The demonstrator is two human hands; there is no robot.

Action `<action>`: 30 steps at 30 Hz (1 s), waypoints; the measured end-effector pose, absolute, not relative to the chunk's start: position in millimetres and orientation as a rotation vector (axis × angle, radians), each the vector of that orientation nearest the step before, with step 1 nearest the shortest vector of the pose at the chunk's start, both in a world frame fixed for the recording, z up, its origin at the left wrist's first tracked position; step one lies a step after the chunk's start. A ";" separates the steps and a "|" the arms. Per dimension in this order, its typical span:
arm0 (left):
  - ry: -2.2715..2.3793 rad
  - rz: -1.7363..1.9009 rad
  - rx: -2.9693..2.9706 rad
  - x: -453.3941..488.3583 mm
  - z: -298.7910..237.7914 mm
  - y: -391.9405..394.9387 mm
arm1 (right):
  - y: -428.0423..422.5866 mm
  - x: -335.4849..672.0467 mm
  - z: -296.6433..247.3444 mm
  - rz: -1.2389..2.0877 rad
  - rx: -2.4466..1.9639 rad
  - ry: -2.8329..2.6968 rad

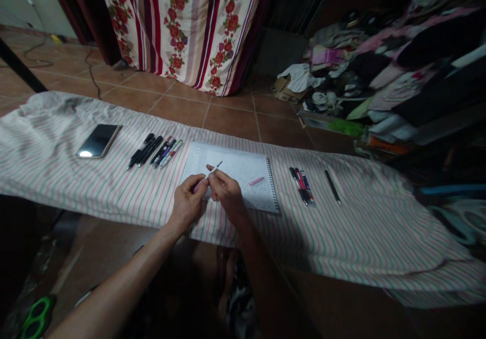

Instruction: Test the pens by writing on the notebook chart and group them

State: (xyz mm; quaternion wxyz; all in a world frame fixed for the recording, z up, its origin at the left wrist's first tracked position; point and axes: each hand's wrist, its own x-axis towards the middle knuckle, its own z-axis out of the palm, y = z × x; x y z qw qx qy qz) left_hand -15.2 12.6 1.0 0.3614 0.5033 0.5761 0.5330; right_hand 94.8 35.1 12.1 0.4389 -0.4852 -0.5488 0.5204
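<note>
Over an open spiral notebook (228, 158) with writing on its page, both my hands meet at the near edge. My left hand (188, 200) is closed around a pink pen barrel (196, 185), mostly hidden by the fingers. My right hand (227, 191) pinches a thin white pen refill (214, 169) with a dark tip pointing up and away to the right. The refill and the barrel lie roughly in line; whether they are joined is hidden by the fingers. A separate pink pen part (256, 181) rests on the page, right of my right hand.
Several pens (155, 151) lie left of the notebook, beyond them a phone (98, 140). On the right are another group of pens (301, 184) and a single black pen (333, 187). A striped cloth (364, 227) covers the narrow table. Piled clothes (337, 60) stand at back right.
</note>
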 end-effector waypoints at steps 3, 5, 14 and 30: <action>1.499 1.370 1.289 -16.3 -1.8 13.2 | 35.5 93.6 12.8 1.301 -1.178 -1.229; 1.501 1.365 1.307 -16.0 -2.7 13.0 | 36.3 93.8 13.4 1.283 -1.154 -1.163; 1.401 1.367 1.331 -16.2 -7.5 13.8 | 39.4 97.3 7.1 1.085 -1.168 -1.286; 1.424 1.368 1.236 -19.4 -0.1 9.1 | 36.1 96.3 10.6 0.980 -1.204 -1.404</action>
